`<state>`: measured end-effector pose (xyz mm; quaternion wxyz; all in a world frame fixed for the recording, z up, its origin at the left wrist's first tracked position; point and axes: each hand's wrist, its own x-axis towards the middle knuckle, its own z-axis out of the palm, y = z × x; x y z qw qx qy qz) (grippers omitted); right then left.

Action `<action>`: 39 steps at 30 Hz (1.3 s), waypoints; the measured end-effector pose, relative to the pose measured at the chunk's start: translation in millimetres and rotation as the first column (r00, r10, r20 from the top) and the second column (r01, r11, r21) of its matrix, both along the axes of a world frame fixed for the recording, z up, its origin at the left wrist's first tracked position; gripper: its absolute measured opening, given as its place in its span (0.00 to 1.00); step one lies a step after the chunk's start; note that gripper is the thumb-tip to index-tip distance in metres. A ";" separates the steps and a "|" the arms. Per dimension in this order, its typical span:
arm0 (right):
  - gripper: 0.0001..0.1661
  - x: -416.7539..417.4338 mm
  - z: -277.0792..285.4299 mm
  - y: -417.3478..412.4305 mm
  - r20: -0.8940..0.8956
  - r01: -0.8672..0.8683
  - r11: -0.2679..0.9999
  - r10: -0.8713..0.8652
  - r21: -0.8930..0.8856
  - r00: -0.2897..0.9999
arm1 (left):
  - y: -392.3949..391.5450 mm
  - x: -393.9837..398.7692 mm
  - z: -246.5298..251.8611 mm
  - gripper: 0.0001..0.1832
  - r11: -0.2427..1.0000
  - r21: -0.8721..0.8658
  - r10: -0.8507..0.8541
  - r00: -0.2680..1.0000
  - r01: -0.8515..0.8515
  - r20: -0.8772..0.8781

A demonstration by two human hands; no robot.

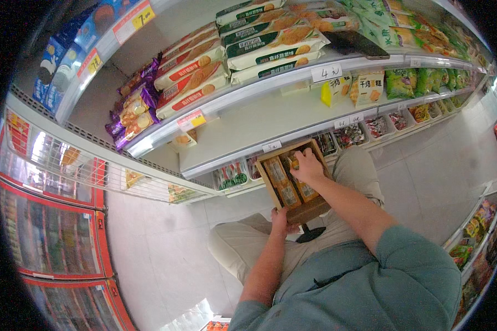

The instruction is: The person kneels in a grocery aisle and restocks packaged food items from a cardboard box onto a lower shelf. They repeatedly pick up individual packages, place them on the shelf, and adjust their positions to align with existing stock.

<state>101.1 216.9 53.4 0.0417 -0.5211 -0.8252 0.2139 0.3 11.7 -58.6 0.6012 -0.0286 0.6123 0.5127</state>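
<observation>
An open brown cardboard box (308, 212) is tilted above my lap, close to the lower shelf edge. Clear-wrapped snack packets (278, 173) stand in it in two rows, with a divider between them. My left hand (280, 222) holds the box by its near left corner, the thumb on the wall and the other fingers partly hidden underneath. Inside the right row, my right hand (308, 166) has its fingers around a small yellowish wrapped packet (293, 161), which they mostly cover.
Biscuit packs (273, 47) fill the upper shelf, beside a dark flat object (356, 43). Below, the white middle shelf (248, 118) bears bagged snacks (367, 89). Trays of small packets (350, 135) line the bottom. Red-framed glass-door coolers (58, 231) stand left, and a dark round object (311, 234) sits between my knees.
</observation>
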 end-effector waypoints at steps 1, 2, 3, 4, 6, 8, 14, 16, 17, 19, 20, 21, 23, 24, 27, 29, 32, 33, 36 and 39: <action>0.41 3.0 -4.8 -0.2 -0.016 -0.003 1.000 0.004 0.012 1.000 | 1.5 1.5 1.6 0.39 1.000 -0.028 -0.004 1.000 0.004 -0.011; 0.39 5.0 -8.0 0.0 -0.033 -0.007 1.000 0.007 0.025 0.999 | 4.5 2.3 3.1 0.40 0.998 -0.056 -0.009 1.000 0.007 -0.022; 0.38 6.9 -8.8 1.1 -0.040 0.001 1.000 0.001 0.031 0.999 | 7.7 2.9 8.4 0.40 0.997 -0.079 -0.022 1.000 0.021 -0.017; 0.36 7.8 -7.7 1.3 -0.047 0.007 0.999 -0.005 0.036 0.999 | 10.8 3.3 15.9 0.41 0.994 -0.103 -0.035 0.999 0.033 -0.011; 0.33 3.2 -2.9 2.7 -0.049 0.027 0.999 -0.025 0.034 0.998 | 9.6 2.4 21.4 0.42 0.990 -0.128 -0.055 0.998 0.057 0.018; 0.35 -7.8 -1.9 5.7 0.015 0.030 1.000 -0.030 0.004 0.999 | 6.4 0.5 14.5 0.44 0.989 -0.132 -0.058 0.998 0.060 0.022; 0.41 -32.7 -7.2 17.7 0.104 0.020 0.993 -0.008 -0.113 0.995 | 8.9 -2.5 13.5 0.46 0.991 -0.109 -0.077 0.997 0.080 0.027; 0.44 -36.8 -13.0 19.8 0.122 0.055 0.989 -0.039 -0.134 0.992 | 7.9 -3.2 14.4 0.45 0.992 -0.094 -0.083 0.996 0.087 0.045; 0.46 -40.0 -16.2 19.6 0.114 0.089 0.988 -0.074 -0.130 0.991 | 6.4 -4.5 15.3 0.44 0.993 -0.076 -0.091 0.995 0.094 0.052; 0.48 -40.3 -28.4 15.5 0.075 0.129 0.987 -0.122 -0.099 0.990 | 6.5 -4.3 21.5 0.43 0.991 -0.057 -0.121 0.992 0.123 0.046; 0.48 -36.3 -34.8 9.6 0.038 0.137 0.988 -0.135 -0.071 0.990 | 8.1 -4.7 24.6 0.41 0.988 -0.055 -0.145 0.989 0.146 0.026; 0.49 -33.9 -40.1 3.9 0.002 0.137 0.990 -0.137 -0.043 0.991 | 9.1 -5.5 27.7 0.40 0.986 -0.052 -0.159 0.987 0.159 0.008; 0.46 -28.9 -50.5 -11.0 -0.018 0.105 0.994 -0.105 0.018 0.994 | 4.7 -3.8 21.8 0.39 0.995 -0.051 -0.090 0.996 0.088 -0.026; 0.44 -23.2 -56.8 -16.4 -0.025 0.092 0.995 -0.091 0.046 0.996 | 1.3 -1.5 18.4 0.38 0.997 -0.053 -0.059 0.997 0.056 -0.040; 0.41 -7.2 -89.4 -10.2 0.164 0.014 0.995 -0.029 0.095 0.986 | 6.4 -1.1 30.8 0.39 0.992 -0.046 -0.118 0.993 0.117 -0.013; 0.36 -3.0 -89.5 -4.8 0.111 -0.051 0.998 0.053 -0.021 0.992 | 4.9 -3.5 32.9 0.40 0.992 -0.028 -0.120 0.993 0.120 0.002; 0.38 4.3 -108.6 5.0 0.145 -0.123 0.992 0.124 -0.014 0.982 | 5.3 -3.2 27.3 0.42 0.992 -0.021 -0.121 0.993 0.121 0.014; 0.39 2.9 -103.1 4.0 0.155 -0.128 0.992 0.129 -0.013 0.979 | 6.0 -3.7 24.4 0.43 0.994 -0.023 -0.109 0.994 0.110 0.016; 0.36 8.7 -83.6 4.7 0.014 -0.082 0.995 0.082 0.053 0.997 | 7.2 -3.5 18.7 0.44 0.994 -0.051 -0.098 0.994 0.100 0.038; 0.33 21.6 -55.1 12.0 -0.302 -0.046 0.948 0.145 0.314 0.942 | 11.5 -1.0 21.4 0.43 0.996 -0.076 -0.050 0.997 0.055 0.065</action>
